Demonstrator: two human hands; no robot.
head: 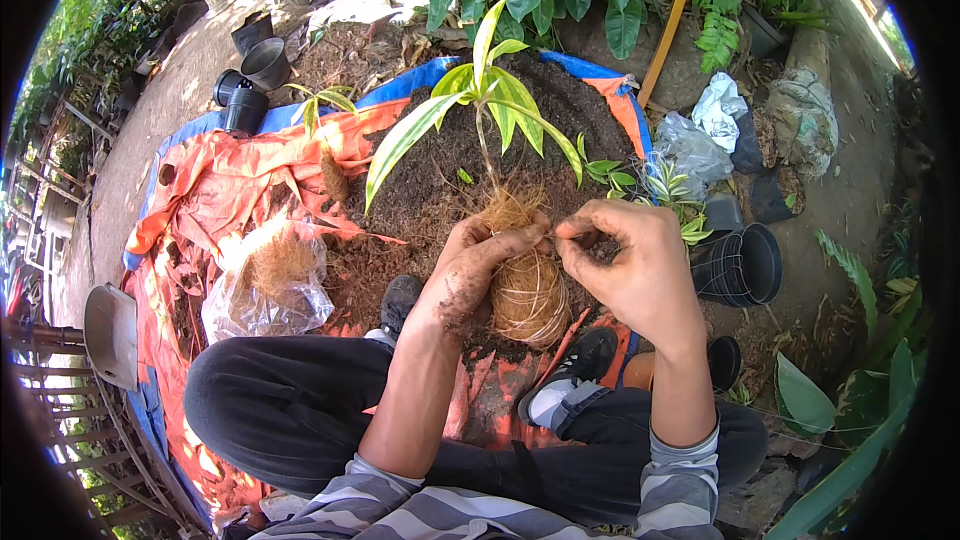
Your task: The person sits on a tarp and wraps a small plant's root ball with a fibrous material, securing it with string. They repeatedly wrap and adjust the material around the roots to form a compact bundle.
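Note:
A root ball wrapped in brown fibre and wound with pale string (531, 301) stands upright between the person's shoes. From its top rises a plant with yellow-green striped leaves (480, 94). My left hand (469, 262) grips the upper part of the root ball, soil on its skin. Just to the right, my right hand (630, 247) has thumb and forefinger pinched together beside the ball's neck, seemingly on a thin strand too fine to make out clearly. A clear plastic bag with loose coconut fibre (277, 270) lies at the left. Behind it rests a smaller wrapped plant (334, 174).
Dark soil (555, 109) is heaped on an orange and blue tarpaulin (217, 165). Black plastic pots (266, 64) stand at the upper left; more pots (761, 262), one with wire around it, lie at the right. A dustpan-like scoop (111, 336) sits at the left edge.

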